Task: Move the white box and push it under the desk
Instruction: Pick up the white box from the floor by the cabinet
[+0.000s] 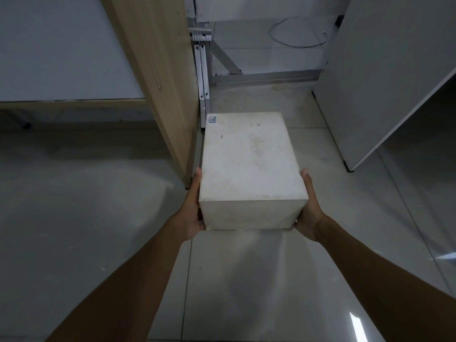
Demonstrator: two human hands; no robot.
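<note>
1. The tiled floor [98, 218] fills most of the view, glossy and bare around the hands. A slick surface should let a box slide easily, but one pushed off-centre could swing round.

2. A wooden side panel [158, 77] of the bench stands upright on the left, and a white panel [385, 82] stands on the right. The gap between them is the opening under the bench. The main risk, as I judge it, is the box's left edge catching the wooden panel, since it runs just beside it.

3. The white box [249, 166] sits at the mouth of that gap, its far end near the metal frame [204, 70]. Whether its base rests on the floor or hangs just above it, I cannot tell. It is not yet fully under the bench.

4. The metal frame's legs and crossbar lie ahead. A straight push could run the box's far left corner into the upright leg, jamming it short.

5. The left hand [193, 211] and right hand [308, 211] press flat against the box's two near sides, grasping it between them. The fingers curl under or behind and are mostly hidden. The left knuckles could get pinched against the wooden panel.

6. A loose cable [296, 35] loops on the floor at the back, where a deep push might snag it.
</note>
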